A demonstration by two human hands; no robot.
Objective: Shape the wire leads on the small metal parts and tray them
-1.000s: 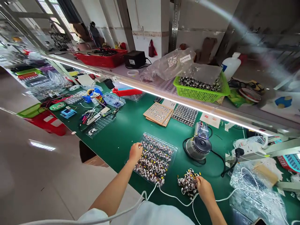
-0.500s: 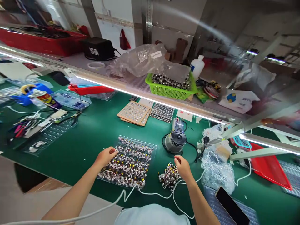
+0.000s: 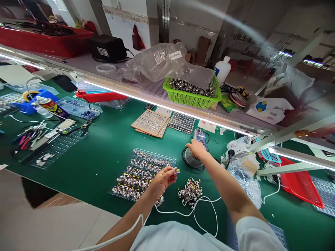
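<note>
Left hand point(image 3: 163, 180): fingertips pinched together on one small wired part point(image 3: 176, 170) with a yellow tag, held above the worktable at the near right side of the tray.

Right hand point(image 3: 196, 149): extended forward over a grey round device point(image 3: 192, 161), partly covering it; whether the fingers touch the device or grip anything cannot be told.

Clear tray point(image 3: 173, 161): flat on the table, in front of and left of the hands, filled with rows of similar white-and-dark wired parts point(image 3: 137, 173), some yellow-tagged; near right corner partly behind the left hand.

Loose pile point(image 3: 190, 192): same kind of parts, heaped right of the tray, apart from it.

White cable point(image 3: 180, 213): looped on the near side of the pile.

Green worktable point(image 3: 104, 150): bears all the above.

Tan perforated boards point(image 3: 149, 122): overlapping, beyond the tray; dark sheet of round pieces point(image 3: 181, 122) just beside, to the right.

Left end: pens and tools point(image 3: 28, 136), spray can point(image 3: 51, 106), blue tape dispenser point(image 3: 36, 101).

Right end: crumpled clear plastic point(image 3: 247, 186), red tray point(image 3: 298, 181).

Shelf above: green basket point(image 3: 192, 98) of shiny metal pieces, bag labelled "pet 8mm" point(image 3: 154, 64), white bottle point(image 3: 223, 70), black box point(image 3: 107, 48), red bin point(image 3: 47, 43).
</note>
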